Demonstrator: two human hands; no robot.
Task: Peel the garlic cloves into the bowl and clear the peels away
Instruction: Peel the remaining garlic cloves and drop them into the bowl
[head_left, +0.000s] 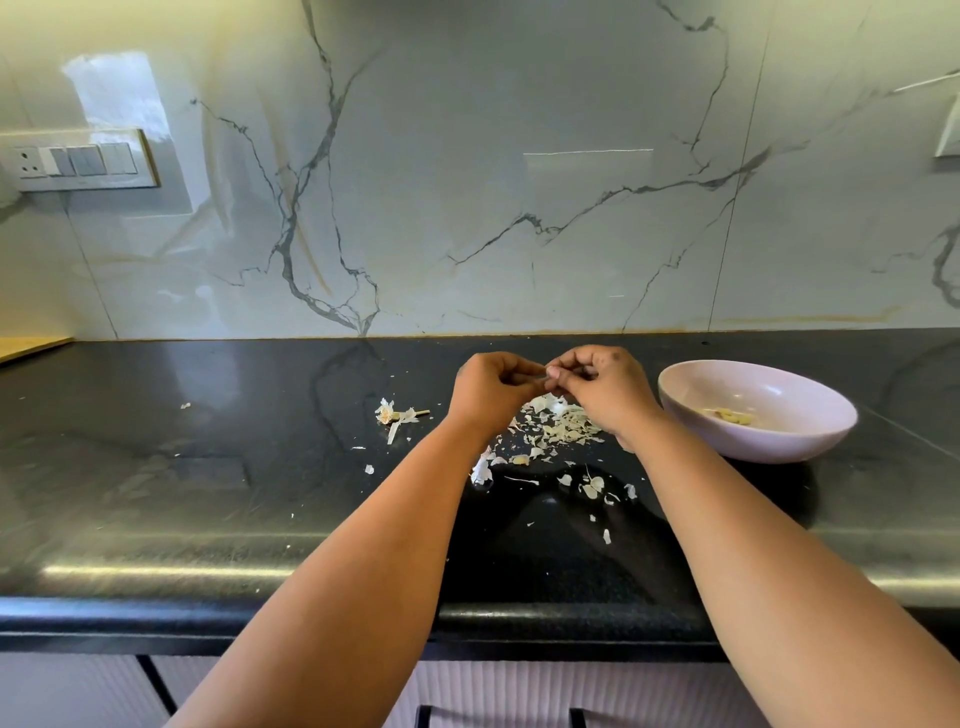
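Note:
My left hand (491, 389) and my right hand (602, 387) meet fingertip to fingertip above the black counter, both pinching a small garlic clove (545, 378) that is mostly hidden by the fingers. Below them lies a heap of pale garlic peels (558, 428). A pale lilac bowl (810, 441) stands just right of my right hand, with a few peeled cloves (732, 415) inside. A bare garlic stem with husk (397, 415) lies left of my left hand.
Small peel flakes (592, 486) are scattered toward the counter's rounded front edge (208, 571). A marble backsplash rises behind, with a switch plate (78, 161) at the left. A wooden board corner (31, 347) shows at far left.

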